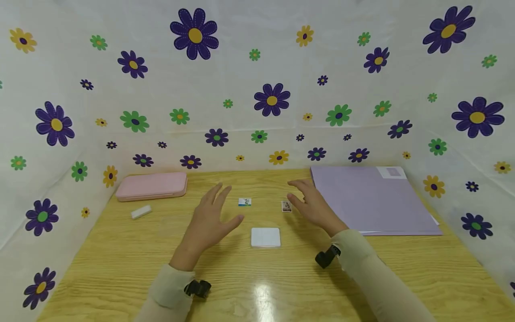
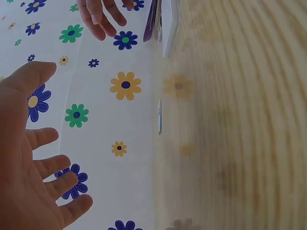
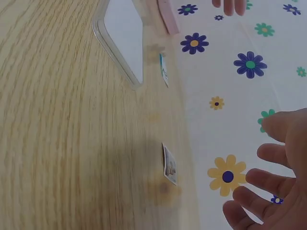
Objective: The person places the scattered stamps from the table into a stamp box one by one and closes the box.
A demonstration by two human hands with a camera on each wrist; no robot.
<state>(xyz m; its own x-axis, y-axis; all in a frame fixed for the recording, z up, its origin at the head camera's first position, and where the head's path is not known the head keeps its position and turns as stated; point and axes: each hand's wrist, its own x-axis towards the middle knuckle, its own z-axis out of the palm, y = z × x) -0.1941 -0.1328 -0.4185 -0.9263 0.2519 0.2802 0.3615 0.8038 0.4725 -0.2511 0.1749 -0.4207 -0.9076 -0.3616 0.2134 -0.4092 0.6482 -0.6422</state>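
My left hand [image 1: 209,223] hovers over the table with its fingers spread, holding nothing. Just right of its fingertips lies a small white-and-blue picture card [image 1: 244,202]. My right hand [image 1: 314,205] is raised too, fingers apart and nothing in its grasp. Beside its thumb, flat on the wood, is a small brownish picture card [image 1: 286,206] with a pale border. Between the hands and closer to me sits a flat white case [image 1: 265,237] with rounded corners. The right wrist view shows the case's clear edge and both cards, the brownish card [image 3: 170,165] nearest the hand.
A pink pencil case [image 1: 152,186] lies at the back left, with a white block like an eraser [image 1: 141,212] in front of it. Purple folders [image 1: 370,201] with some paper beneath cover the back right. A flower-patterned sheet [image 1: 229,80] encloses the wooden table [image 1: 225,286].
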